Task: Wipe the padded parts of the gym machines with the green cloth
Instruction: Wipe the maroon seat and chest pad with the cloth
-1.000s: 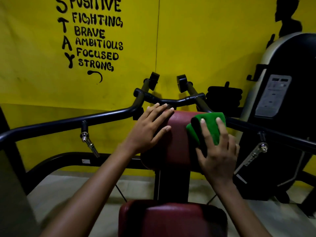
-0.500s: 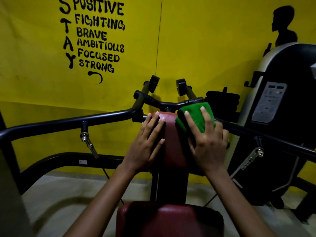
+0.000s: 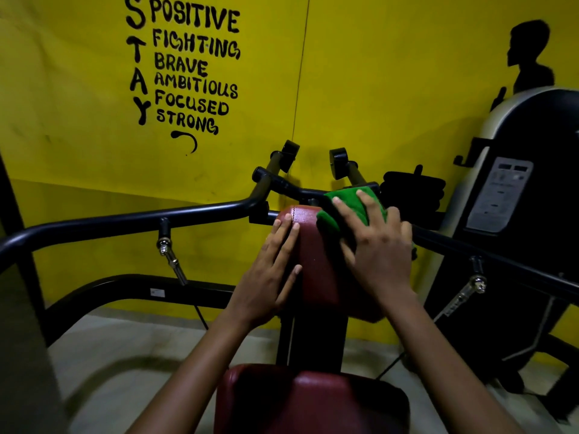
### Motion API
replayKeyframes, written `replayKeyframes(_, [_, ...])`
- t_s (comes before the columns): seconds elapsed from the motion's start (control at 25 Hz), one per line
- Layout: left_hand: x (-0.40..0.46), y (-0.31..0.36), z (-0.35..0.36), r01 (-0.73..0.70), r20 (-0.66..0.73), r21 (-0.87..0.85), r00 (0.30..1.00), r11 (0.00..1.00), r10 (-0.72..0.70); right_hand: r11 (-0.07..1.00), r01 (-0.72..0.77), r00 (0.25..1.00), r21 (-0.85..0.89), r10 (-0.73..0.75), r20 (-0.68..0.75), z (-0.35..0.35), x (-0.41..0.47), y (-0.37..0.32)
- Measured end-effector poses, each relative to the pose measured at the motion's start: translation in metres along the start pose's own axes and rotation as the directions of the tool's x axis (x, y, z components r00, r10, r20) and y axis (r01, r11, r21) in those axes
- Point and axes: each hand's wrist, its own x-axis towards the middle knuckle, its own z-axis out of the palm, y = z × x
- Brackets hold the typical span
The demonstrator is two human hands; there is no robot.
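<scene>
A dark red chest pad [image 3: 316,255] stands upright on a black post in the middle of the view. My right hand [image 3: 379,249] presses the folded green cloth [image 3: 347,202] flat against the pad's upper right part, fingers spread over the cloth. On the pad's left side my left hand [image 3: 269,274] rests with straight fingers. Below, near the bottom edge, lies the machine's dark red seat pad [image 3: 300,399].
Black handle bars [image 3: 125,220] run left and right behind the pad, with chrome pins hanging from them. A second black machine with a grey label [image 3: 498,195] stands at the right. The yellow wall [image 3: 391,89] is close behind. Grey floor shows at the lower left.
My right hand has slid the green cloth up and leftward onto the top of the chest pad. The left hand shifted lower along the pad's left side.
</scene>
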Motion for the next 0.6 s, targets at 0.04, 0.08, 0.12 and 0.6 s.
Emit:
replayKeyframes(0.04, [-0.001,0.001,0.0,0.005,0.0,0.0,1.0,1.0,-0.005,1.0,-0.013,1.0,-0.006,0.013,-0.008,0.001,0.0,-0.003])
replayKeyframes(0.08, [-0.001,0.001,0.0,0.01,0.004,-0.001,1.0,1.0,-0.01,1.0,0.012,0.999,-0.027,-0.013,-0.03,0.002,-0.013,-0.006])
replayKeyframes(0.12, [-0.002,0.001,0.0,0.014,0.009,0.001,1.0,1.0,-0.014,0.997,0.067,0.996,-0.048,-0.069,-0.049,0.004,-0.034,-0.009])
replayKeyframes(0.6, [-0.008,-0.003,-0.001,0.009,0.021,-0.002,1.0,1.0,-0.009,0.996,0.091,0.995,-0.012,-0.092,-0.04,0.006,-0.01,-0.014])
